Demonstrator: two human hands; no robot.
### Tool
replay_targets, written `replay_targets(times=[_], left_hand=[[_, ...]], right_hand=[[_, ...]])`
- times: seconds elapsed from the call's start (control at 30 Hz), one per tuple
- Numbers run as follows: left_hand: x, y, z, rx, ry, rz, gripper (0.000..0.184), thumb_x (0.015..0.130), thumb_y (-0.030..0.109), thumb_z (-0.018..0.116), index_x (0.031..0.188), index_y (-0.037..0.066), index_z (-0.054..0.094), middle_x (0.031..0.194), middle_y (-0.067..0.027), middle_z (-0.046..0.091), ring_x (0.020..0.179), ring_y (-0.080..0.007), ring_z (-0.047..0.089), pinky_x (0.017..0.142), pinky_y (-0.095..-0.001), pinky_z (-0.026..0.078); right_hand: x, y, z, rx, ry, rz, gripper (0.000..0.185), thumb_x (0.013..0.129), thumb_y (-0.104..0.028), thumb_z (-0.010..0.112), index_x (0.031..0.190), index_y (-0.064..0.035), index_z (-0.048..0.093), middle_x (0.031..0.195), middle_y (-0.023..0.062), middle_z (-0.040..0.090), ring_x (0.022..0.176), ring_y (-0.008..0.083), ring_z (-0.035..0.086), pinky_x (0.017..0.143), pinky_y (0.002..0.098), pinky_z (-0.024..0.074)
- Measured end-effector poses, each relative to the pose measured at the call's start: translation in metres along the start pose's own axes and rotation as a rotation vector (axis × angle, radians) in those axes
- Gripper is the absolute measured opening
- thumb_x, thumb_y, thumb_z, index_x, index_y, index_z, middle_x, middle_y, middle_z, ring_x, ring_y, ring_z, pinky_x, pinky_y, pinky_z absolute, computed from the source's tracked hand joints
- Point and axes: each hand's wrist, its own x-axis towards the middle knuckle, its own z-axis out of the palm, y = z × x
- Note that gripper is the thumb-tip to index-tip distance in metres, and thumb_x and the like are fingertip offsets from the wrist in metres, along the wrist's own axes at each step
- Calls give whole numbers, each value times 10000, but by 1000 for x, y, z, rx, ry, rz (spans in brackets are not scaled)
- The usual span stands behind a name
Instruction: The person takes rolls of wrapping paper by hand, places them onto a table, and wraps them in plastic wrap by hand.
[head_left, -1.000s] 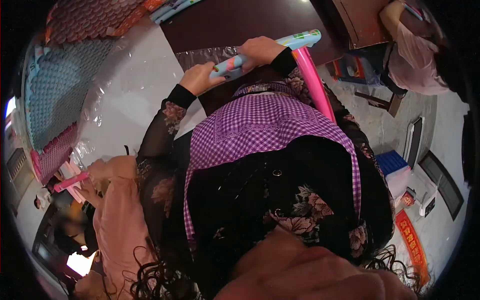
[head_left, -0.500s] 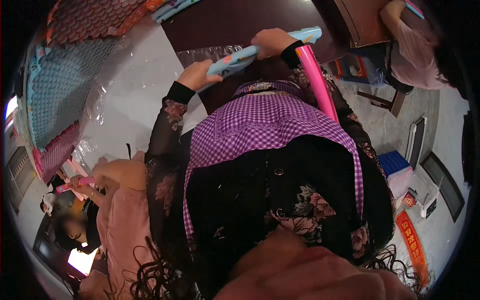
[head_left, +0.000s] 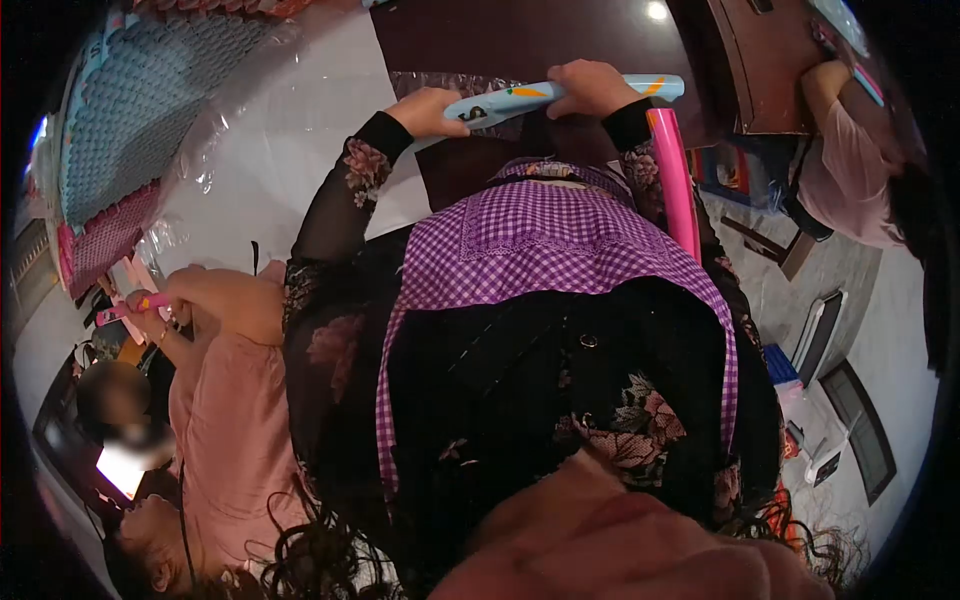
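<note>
A light-blue printed roll [head_left: 520,97] with orange carrot-like marks is held out over the dark table in both hands. My left hand [head_left: 427,111] is closed around its left end, thumb along the near side. Further right, my right hand [head_left: 597,89] grips the roll, and its far end sticks out past the fingers. A bright pink roll [head_left: 675,180] stands along my right forearm, beside the sleeve; what keeps it there is hidden. Below the blue roll, a clear plastic wrapper [head_left: 455,85] lies partly hidden behind it.
The dark tabletop [head_left: 440,40] adjoins a white surface [head_left: 330,100]. Stacked blue scale-patterned sheets [head_left: 140,120] stand on the left. A co-worker in pink [head_left: 235,420] at the left holds a pink roll [head_left: 135,308]. Another person's arm [head_left: 825,95] shows at the upper right, near a brown box [head_left: 770,60].
Both hands and the blue roll have shifted right in view, and the roll now looks straighter and more level. The co-worker at the left has lowered the pink roll's angle and moved slightly.
</note>
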Motion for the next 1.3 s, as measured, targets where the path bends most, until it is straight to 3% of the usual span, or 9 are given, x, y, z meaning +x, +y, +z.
replay_targets(times=[0.1, 0.33, 0.43, 0.5, 0.6, 0.8, 0.93, 1.13, 1.3], left_hand=[[3, -2, -7, -93, -202, 16, 410, 798, 375, 688, 1002, 30, 600, 871, -169, 620, 822, -299, 617, 707, -421, 472], [-8, 20, 11, 313, 105, -25, 348, 768, 291, 673, 968, 47, 526, 864, -160, 638, 850, -354, 621, 711, -460, 488], [-8, 25, 12, 323, 121, -32, 327, 774, 276, 658, 967, 48, 525, 864, -165, 637, 839, -350, 624, 717, -467, 490], [-1, 31, 14, 286, 62, -60, 318, 772, 274, 653, 962, 45, 542, 872, -173, 638, 835, -349, 626, 728, -467, 491], [12, 40, 15, 271, 46, 2, 319, 754, 275, 650, 941, 28, 572, 881, -192, 640, 846, -360, 622, 753, -463, 493], [5, 24, 2, -42, -4, 8, 348, 718, 285, 669, 919, 11, 593, 866, -201, 633, 854, -388, 600, 741, -445, 470], [-27, -4, -22, -284, -179, -243, 282, 751, 235, 661, 907, 18, 574, 673, -66, 561, 543, -141, 555, 492, -307, 445], [-46, -23, -13, -472, -207, -244, 293, 749, 217, 661, 926, 0, 573, 655, -41, 556, 519, -123, 522, 469, -276, 421], [-66, -50, 0, -553, -269, -344, 305, 741, 236, 668, 905, -3, 571, 695, -41, 566, 587, -117, 535, 525, -276, 435]], right_hand=[[7, 10, 17, 25, 78, -83, 491, 723, -411, 720, 1086, -93, 627, 1001, 107, 633, 954, 282, 608, 813, 422, 494], [4, 29, 17, 265, -151, 34, 400, 681, -367, 673, 920, -47, 653, 878, 176, 639, 874, 342, 614, 762, 444, 490], [24, 33, 40, 83, -56, -68, 424, 675, -354, 681, 963, -47, 633, 900, 153, 645, 867, 324, 623, 746, 435, 488], [26, -2, 37, 5, 354, -330, 429, 670, -341, 695, 985, -64, 605, 890, 134, 644, 831, 310, 633, 708, 414, 482], [41, -48, 51, -120, 511, -450, 339, 714, -295, 667, 973, -94, 582, 867, 96, 643, 804, 282, 642, 678, 383, 477], [32, -35, 51, -130, 514, -199, 148, 781, -173, 652, 907, -109, 606, 836, 81, 661, 757, 251, 658, 635, 399, 516], [17, 39, 54, -133, 591, -116, 155, 736, -154, 657, 876, -141, 593, 825, 41, 621, 846, 249, 622, 771, 397, 460], [1, 84, 47, -253, 935, 41, 198, 726, -145, 641, 919, -145, 594, 888, 41, 601, 921, 256, 560, 883, 436, 371], [-10, 156, 59, -375, 1080, 652, 307, 782, -237, 589, 1078, -160, 583, 996, 44, 628, 1016, 262, 546, 880, 496, 367]])
